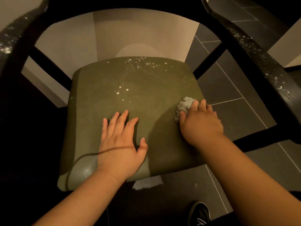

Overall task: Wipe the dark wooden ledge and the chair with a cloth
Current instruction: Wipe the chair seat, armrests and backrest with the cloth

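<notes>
A dark wooden chair with an olive-green seat cushion fills the view. Its curved dark backrest and armrest frame glisten with wet specks, and droplets shine on the far part of the seat. My left hand lies flat on the seat's front middle, fingers spread and straight. My right hand presses a crumpled light-grey cloth onto the seat's right edge, fingers curled over it. Most of the cloth is hidden under that hand.
Dark grey floor tiles show to the right of the chair. A beige wall stands behind the backrest. A dark shoe is at the bottom right. A thin dark cord runs across the seat's front left.
</notes>
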Tool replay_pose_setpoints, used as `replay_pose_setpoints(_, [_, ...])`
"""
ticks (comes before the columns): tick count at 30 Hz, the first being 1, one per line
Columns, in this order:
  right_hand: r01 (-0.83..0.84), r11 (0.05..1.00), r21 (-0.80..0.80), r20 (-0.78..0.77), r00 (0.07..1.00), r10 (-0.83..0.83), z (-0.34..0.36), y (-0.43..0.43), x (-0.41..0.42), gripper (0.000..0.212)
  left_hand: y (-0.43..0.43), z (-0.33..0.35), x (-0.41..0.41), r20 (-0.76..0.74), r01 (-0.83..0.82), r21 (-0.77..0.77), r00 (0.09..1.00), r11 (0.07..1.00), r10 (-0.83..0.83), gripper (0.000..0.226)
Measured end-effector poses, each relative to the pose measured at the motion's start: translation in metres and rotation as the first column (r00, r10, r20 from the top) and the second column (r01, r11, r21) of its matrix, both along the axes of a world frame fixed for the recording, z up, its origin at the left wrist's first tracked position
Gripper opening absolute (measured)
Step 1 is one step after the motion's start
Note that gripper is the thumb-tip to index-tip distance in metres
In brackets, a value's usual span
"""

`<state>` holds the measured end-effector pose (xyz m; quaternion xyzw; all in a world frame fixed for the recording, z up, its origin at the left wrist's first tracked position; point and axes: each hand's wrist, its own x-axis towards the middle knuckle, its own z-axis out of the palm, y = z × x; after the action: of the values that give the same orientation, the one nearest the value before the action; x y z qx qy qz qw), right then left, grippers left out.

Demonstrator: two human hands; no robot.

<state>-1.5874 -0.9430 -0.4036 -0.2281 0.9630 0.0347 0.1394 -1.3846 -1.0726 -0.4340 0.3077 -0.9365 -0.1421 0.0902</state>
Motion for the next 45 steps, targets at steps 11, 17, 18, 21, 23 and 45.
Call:
replay_pose_setpoints(11, [-0.293,0.943,-0.158,-0.042,0.956,0.29,0.008,0.008,-0.01,0.056,0.001,-0.001,-0.001,-0.031,0.004,0.027,1.0,1.0,-0.004,0.067])
replay_pose_setpoints(17, [-0.421,0.899,-0.122,-0.03,0.907,0.421,0.009,0.027,0.015,0.056,0.001,-0.001,-0.002,-0.033,0.006,0.035,0.999,0.999,-0.005,0.068])
replay_pose_setpoints(18, [-0.433,0.886,-0.167,-0.041,0.901,0.433,0.006,0.017,0.007,0.055,0.001,-0.001,-0.002,-0.032,0.003,0.034,0.999,0.999,-0.002,0.068])
replay_pose_setpoints(21, [-0.484,0.853,-0.195,-0.047,0.874,0.484,-0.001,-0.021,-0.024,0.052,0.002,-0.001,-0.002,-0.03,-0.002,0.035,1.0,0.999,0.003,0.068])
replay_pose_setpoints(23, [-0.486,0.859,-0.161,-0.063,0.873,0.483,-0.003,-0.038,-0.038,0.052,0.002,-0.001,-0.002,-0.035,-0.008,0.032,0.999,0.999,0.009,0.068])
replay_pose_setpoints(45, [-0.644,0.737,-0.206,-0.151,0.765,0.626,-0.008,-0.037,0.029,0.054,-0.048,0.004,0.027,-0.053,-0.073,-0.044,0.996,0.996,0.071,0.065])
